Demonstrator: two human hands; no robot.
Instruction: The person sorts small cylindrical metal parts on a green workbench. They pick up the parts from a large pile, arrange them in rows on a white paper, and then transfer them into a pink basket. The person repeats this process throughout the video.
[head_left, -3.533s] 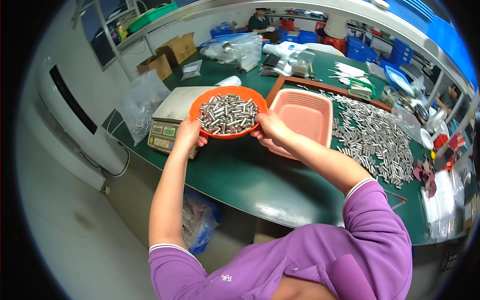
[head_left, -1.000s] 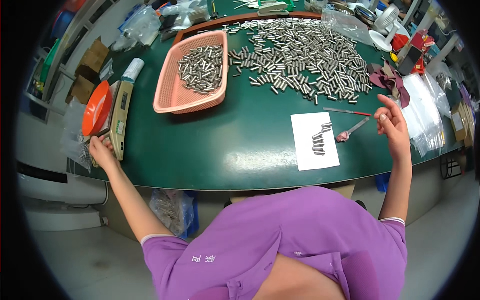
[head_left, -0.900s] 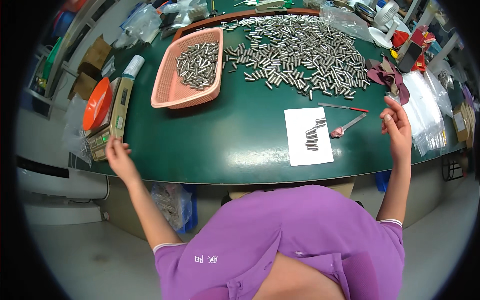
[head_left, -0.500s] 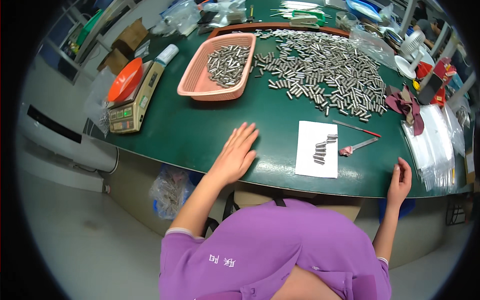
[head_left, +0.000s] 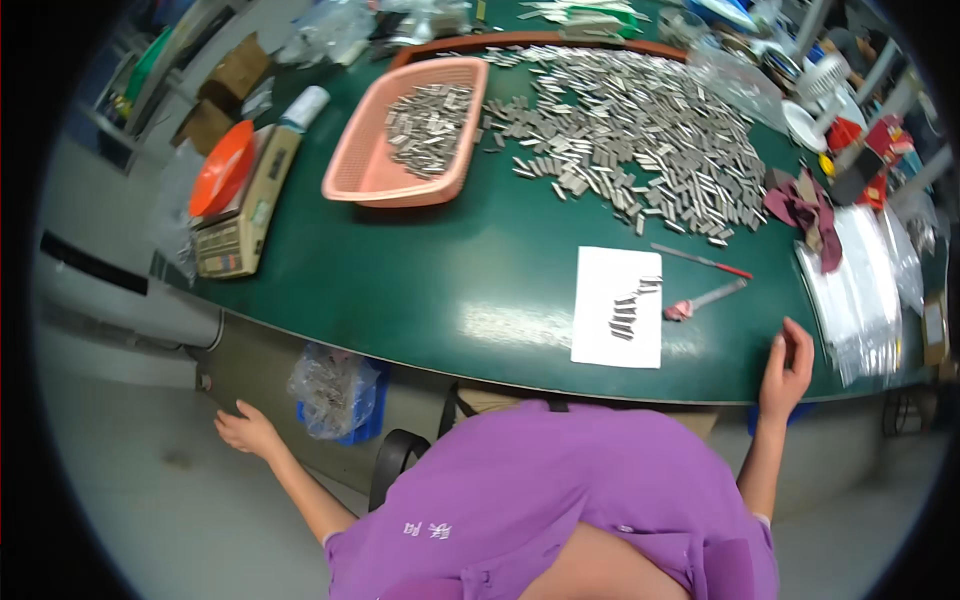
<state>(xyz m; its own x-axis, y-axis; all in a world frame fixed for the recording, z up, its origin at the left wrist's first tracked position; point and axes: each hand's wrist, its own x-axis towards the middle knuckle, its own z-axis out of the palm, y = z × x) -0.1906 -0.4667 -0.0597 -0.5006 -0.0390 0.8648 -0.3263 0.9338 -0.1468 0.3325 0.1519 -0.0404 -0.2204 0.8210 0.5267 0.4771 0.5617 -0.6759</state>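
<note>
- At the left of the frame, an orange bowl sits on a beige weighing scale, near the left end of the green surface.
- In the lower left, the left hand hangs over the floor, off the surface. Its fingers are loosely spread and it holds nothing.
- Right of that hand, below the near edge, a clear plastic bag lies in a blue crate.
- In the upper middle, a pink basket stands on the surface; short metal cylinders are heaped toward its right side.
- Right of centre, a white sheet carries a small cluster of dark pieces, somewhat blurred.
- Across the upper right, many loose cylinders are spread in a wide layer.
- Just right of the sheet lie a red-handled tool and a strip with a pink-wrapped end.
- In the lower right, the right hand is at the near edge, fingers loosely curled, thumb apart, gripping nothing; contact with the surface cannot be told.
- Beyond it lie a maroon cloth and clear flat bags.
</note>
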